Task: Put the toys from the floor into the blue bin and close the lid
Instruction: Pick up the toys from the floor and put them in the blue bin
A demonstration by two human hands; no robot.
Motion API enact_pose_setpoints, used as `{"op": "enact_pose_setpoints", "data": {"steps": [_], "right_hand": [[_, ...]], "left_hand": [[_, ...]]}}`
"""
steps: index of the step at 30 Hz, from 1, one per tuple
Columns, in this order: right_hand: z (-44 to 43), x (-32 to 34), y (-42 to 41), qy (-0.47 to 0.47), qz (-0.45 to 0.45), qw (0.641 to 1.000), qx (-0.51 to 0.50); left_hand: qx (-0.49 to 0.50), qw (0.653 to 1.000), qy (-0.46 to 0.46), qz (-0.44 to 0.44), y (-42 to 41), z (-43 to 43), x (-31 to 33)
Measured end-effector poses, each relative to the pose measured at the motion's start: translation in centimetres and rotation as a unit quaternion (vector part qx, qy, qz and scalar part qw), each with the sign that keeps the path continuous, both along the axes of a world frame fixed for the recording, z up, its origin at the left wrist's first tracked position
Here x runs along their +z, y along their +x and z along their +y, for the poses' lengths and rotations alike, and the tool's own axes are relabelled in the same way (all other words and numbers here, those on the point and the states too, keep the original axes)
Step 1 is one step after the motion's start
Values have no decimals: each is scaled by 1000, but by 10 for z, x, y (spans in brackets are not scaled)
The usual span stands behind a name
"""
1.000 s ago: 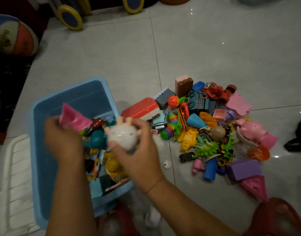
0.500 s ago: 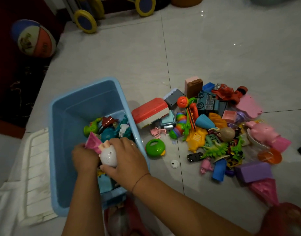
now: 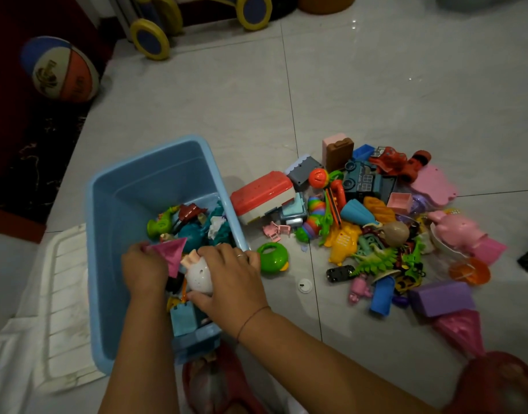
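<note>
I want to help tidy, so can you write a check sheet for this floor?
Surface: glossy grey tiled floor.
Job's things: blue bin open, part full; toy pile on floor right of it; white ribbed panel, likely its lid, left of it.
Clutter: green round toy, white cap beside the bin.
Hands: left hand grips pink cone, right hand holds white toy, both inside the bin.
Cables: nothing seen.
Surroundings: ball by dark rug; yellow wheels beyond.

A red, white and blue ball (image 3: 61,70) rests on a dark rug (image 3: 32,150) at far left, beside shiny grey floor tiles (image 3: 376,85), with a yellow-and-blue wheel (image 3: 150,40) just behind.
</note>
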State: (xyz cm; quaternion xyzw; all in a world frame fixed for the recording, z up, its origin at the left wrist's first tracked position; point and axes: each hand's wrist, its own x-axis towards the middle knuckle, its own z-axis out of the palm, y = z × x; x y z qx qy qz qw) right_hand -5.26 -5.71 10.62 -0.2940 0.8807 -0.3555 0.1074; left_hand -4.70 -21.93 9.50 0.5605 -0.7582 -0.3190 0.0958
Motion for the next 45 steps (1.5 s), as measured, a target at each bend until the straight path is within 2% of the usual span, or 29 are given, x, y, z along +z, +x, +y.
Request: {"op": "enact_pose_setpoints", "data": {"steps": [3, 7, 10, 13, 16, 19, 23, 26, 31, 35, 41, 45], "right_hand": [[1, -1, 0, -8, 7, 1000, -17], [4, 0, 0, -28, -5, 999, -23], [9, 5, -3, -50, -8, 998, -33], [28, 4, -22, -63, -36, 993, -88], [62, -19, -54, -84, -38, 973, -213], [105, -50, -87, -16, -36, 960, -277], [167, -78, -115, 111, -15, 938, -329], [200, -89, -116, 148, 5, 907, -394], [224, -108, -97, 111, -45, 863, -492], [223, -127, -87, 76, -102, 848, -514], [212, -135, -88, 76, -120, 837, -528], [204, -134, -94, 28, -146, 836, -528]], "left_hand": [[16, 999, 25, 32, 2, -3, 1], [32, 990, 102, 91, 6, -7, -3], [35, 986, 128, 98, 3, -1, 1], [-12, 987, 120, 108, -9, 17, 13], [-96, 978, 83, 168, -28, 63, 32], [-199, 956, 95, 192, -49, 124, 39], [-314, 925, 134, 165, -75, 191, 14], [-365, 918, 132, 85, -95, 217, -24], [-392, 913, 112, -25, -120, 222, -74], [-406, 911, 67, -39, -139, 218, -88], [-429, 897, 78, -70, -165, 226, -96], [-430, 897, 52, -86, -169, 228, -97]]}}
